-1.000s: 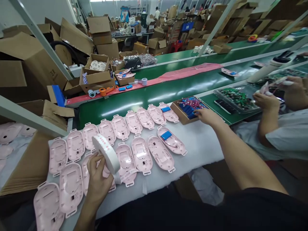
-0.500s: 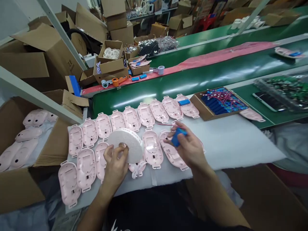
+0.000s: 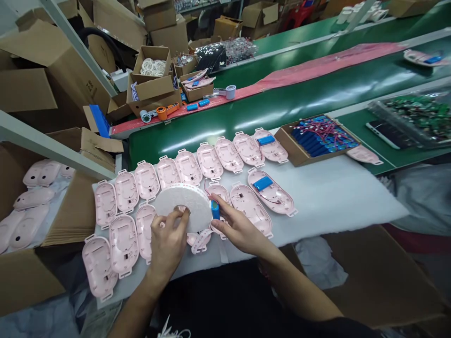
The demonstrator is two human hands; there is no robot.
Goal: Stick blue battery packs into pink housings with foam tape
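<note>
My left hand grips a white roll of adhesive pads at its centre hole, holding it tilted above the pink plastic shells. From the roll's lower edge hangs a loose strip. Between the fingers of my right hand is a blue battery pack, close against the roll's right edge. Whether it touches the roll I cannot tell. Two rows of pink shells lie open side up on the white foam sheet. Another blue battery rests in the shell right of my right hand.
An open carton of blue batteries with red wires stands at the right back. Behind runs a green conveyor belt. A carton of pink covers is at left; tape dispensers sit across the belt.
My right hand has moved left and down with the battery, from over the right-hand shells to the roll's edge. A shell with a battery in it is now uncovered. My left hand keeps the roll.
</note>
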